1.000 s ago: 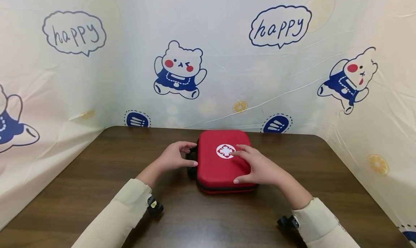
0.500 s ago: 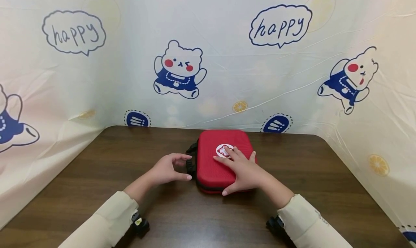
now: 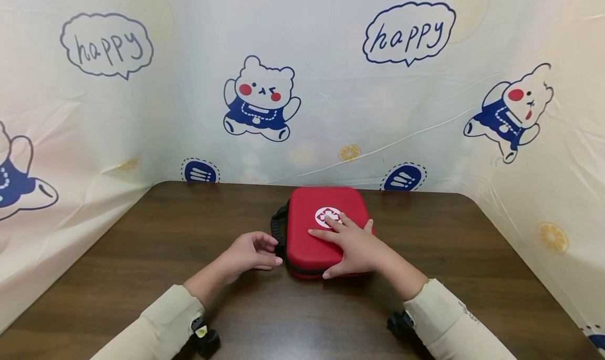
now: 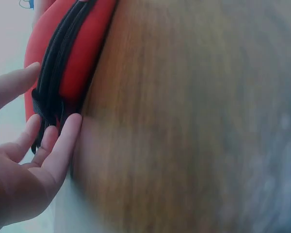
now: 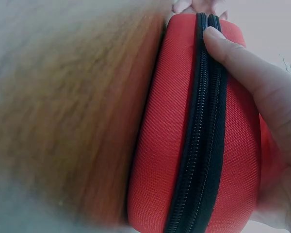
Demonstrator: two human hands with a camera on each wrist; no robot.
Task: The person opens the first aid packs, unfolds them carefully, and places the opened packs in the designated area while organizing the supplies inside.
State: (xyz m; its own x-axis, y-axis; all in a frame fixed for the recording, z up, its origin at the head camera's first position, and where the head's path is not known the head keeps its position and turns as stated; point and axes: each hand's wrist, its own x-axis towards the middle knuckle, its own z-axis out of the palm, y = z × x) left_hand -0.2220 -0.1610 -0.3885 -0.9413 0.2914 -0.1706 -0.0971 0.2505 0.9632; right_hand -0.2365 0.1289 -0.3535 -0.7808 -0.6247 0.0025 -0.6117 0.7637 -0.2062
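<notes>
Lengthwise, red case [image 3: 304, 247] points away; handle [image 3: 276, 228] leftward; right hand [image 3: 355, 248] spread atop; left hand [image 3: 248, 252] loosely curved

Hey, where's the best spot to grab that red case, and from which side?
Probably by its black handle, coming from the person's left: the handle juts out as a loop on that side of the red case, which lies flat, and the left hand is already close by.

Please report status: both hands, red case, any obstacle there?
Left hand beside handle, no clear grip. Right hand spread on lid. Red case flat on table, lid down. No obstacle visible.
</notes>
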